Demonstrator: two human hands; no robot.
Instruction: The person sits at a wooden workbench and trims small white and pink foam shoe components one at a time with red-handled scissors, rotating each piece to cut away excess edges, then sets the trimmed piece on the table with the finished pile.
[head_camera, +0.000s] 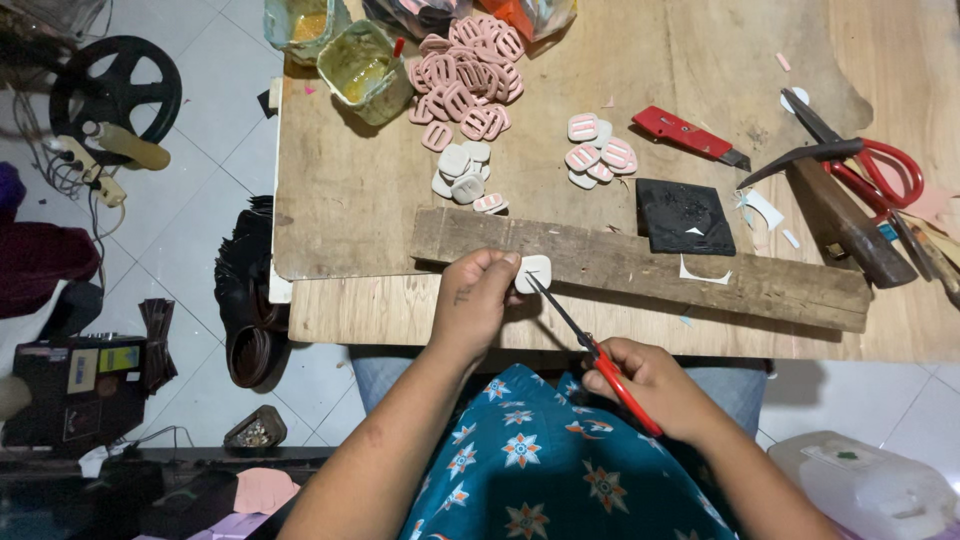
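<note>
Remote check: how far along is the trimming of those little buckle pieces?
Done, apparently: a big heap of pink slotted buckle pieces and a small cluster beside the red utility knife. In hand: the left hand pinches one white rounded piece on the wooden plank; the right hand works red-handled scissors at it. Seemingly left: the plain white pieces.

Left hand (478, 295) pinches white piece (533, 273); right hand (648, 385) holds red-handled scissors (590, 350) against it.

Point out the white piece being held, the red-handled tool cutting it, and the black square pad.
white piece (535, 272), head view, its flat face.
red-handled tool (625, 392), head view, its red handle.
black square pad (684, 216), head view, its centre.
</note>
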